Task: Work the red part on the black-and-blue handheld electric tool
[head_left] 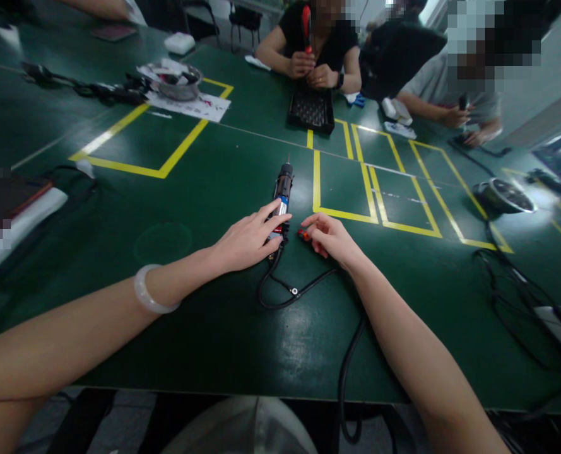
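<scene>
On the green table lies an electric screwdriver (284, 181), black with a blue and silver band, its thin bit pointing away from me. My left hand (249, 238) rests across its lower body with the fingers stretched out and apart. Just right of the tool, my right hand (330, 238) has curled fingers around a small red and orange piece (303, 234); its exact kind is too small to make out. A black cable (275, 307) loops from the screwdriver's rear end toward me and passes under my right wrist. A small ring-like metal piece (295, 291) shows beside the cable.
Yellow tape outlines (346, 215) mark the table. Across from me, a person holds a red-handled tool (307, 28) above a black tray (311, 112). Metal bowls stand far left (178, 85) and right (510, 195). Cables (502, 284) lie at the right.
</scene>
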The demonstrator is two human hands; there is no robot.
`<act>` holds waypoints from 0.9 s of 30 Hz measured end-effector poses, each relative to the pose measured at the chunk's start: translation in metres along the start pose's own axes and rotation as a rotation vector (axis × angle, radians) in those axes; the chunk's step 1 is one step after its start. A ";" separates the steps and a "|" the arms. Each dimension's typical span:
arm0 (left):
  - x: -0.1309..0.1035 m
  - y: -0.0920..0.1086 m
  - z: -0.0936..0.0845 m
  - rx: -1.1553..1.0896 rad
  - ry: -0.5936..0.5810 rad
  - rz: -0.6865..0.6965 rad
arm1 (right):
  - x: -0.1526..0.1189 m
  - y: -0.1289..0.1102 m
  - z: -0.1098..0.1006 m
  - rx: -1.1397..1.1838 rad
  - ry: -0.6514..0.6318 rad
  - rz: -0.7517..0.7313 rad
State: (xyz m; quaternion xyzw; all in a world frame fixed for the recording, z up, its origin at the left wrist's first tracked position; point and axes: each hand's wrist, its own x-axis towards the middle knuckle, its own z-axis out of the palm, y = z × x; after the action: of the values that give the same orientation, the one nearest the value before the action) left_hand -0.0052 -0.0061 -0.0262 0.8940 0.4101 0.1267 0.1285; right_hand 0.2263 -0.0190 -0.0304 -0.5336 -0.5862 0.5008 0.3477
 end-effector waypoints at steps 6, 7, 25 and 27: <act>0.000 0.003 -0.003 0.014 -0.017 -0.007 | 0.004 0.007 -0.001 -0.361 0.128 -0.030; 0.000 0.004 -0.003 0.017 -0.021 -0.009 | 0.004 0.007 -0.001 -0.396 0.142 -0.044; 0.000 0.000 -0.001 0.037 -0.010 0.017 | 0.002 0.006 0.000 -0.659 0.095 -0.266; 0.000 0.001 -0.001 0.039 -0.012 0.013 | 0.000 0.003 0.002 -0.574 0.075 -0.290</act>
State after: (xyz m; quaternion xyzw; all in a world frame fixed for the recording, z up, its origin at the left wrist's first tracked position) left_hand -0.0048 -0.0067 -0.0250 0.8998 0.4057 0.1142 0.1125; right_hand 0.2257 -0.0197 -0.0339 -0.5388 -0.7601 0.2405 0.2722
